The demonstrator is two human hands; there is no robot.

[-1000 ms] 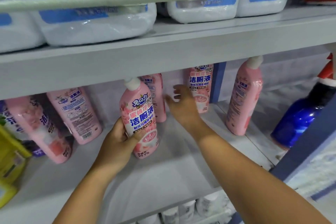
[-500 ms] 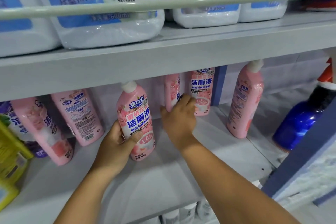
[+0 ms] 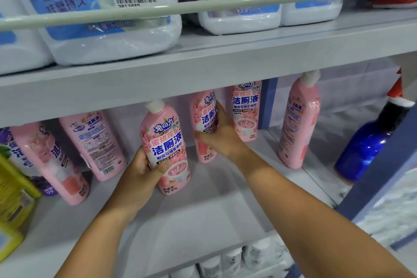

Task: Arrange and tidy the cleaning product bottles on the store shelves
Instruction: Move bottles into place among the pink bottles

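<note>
Several pink toilet-cleaner bottles stand on the grey middle shelf (image 3: 180,228). My left hand (image 3: 144,171) grips the lower body of the front pink bottle (image 3: 165,142), which has a white cap and faces label-forward. My right hand (image 3: 220,133) wraps around a second pink bottle (image 3: 204,119) further back, thumb at its left side, fingers at its right. Another pink bottle (image 3: 246,108) stands behind it. One more (image 3: 297,124) stands to the right, and two (image 3: 94,144) (image 3: 52,164) lean at the left.
A dark blue bottle (image 3: 365,151) with a red-and-white top stands at the far right beside a blue divider (image 3: 379,178). Yellow packs (image 3: 15,198) sit at the left edge. White-and-blue jugs (image 3: 108,13) fill the upper shelf behind a rail. White caps (image 3: 232,259) show below.
My right hand reached back, closed around the second pink bottle and turned it so its label faces forward. My left hand kept hold of the front bottle.
</note>
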